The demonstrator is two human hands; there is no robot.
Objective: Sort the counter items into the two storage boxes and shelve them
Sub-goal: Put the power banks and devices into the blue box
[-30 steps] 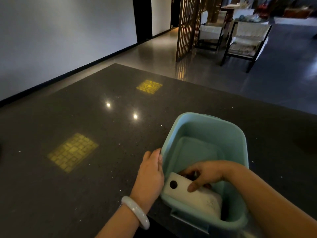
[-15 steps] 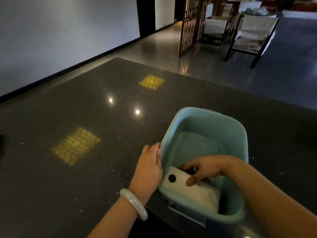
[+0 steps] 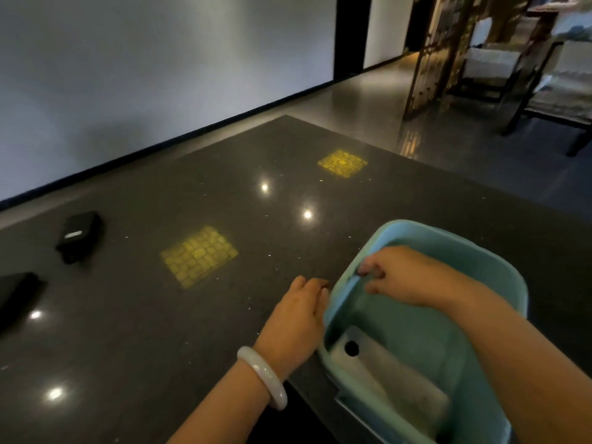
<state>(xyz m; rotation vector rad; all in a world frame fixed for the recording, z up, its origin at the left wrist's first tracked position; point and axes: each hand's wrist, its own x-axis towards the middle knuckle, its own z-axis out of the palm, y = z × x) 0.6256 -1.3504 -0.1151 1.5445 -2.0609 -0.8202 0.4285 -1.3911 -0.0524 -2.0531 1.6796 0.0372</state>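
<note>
A light blue storage box (image 3: pixel 464 248) stands at the near right corner of the dark counter (image 3: pixel 160 331). Inside it a flat white item with a round black hole (image 3: pixel 384 370) leans against the near wall. My right hand (image 3: pixel 403 274) hovers over the box's left rim, fingers loosely curled and holding nothing. My left hand (image 3: pixel 298 318), with a white bangle on its wrist, rests flat against the outside of the box's left wall. Two black items lie at the counter's left: a small case (image 3: pixel 80 235) and a flat one (image 3: pixel 16 296), cut off by the frame edge.
The counter's near edge runs just under my left wrist. Yellow patterned light patches (image 3: pixel 198 254) and lamp glints reflect on the stone. Beyond the far edge are a grey floor, a wooden lattice screen (image 3: pixel 429 52) and chairs (image 3: pixel 544 75).
My right hand let go of the white item and rose out of the box to its left rim. The view swung left, bringing the two black items into sight. My left hand stayed put.
</note>
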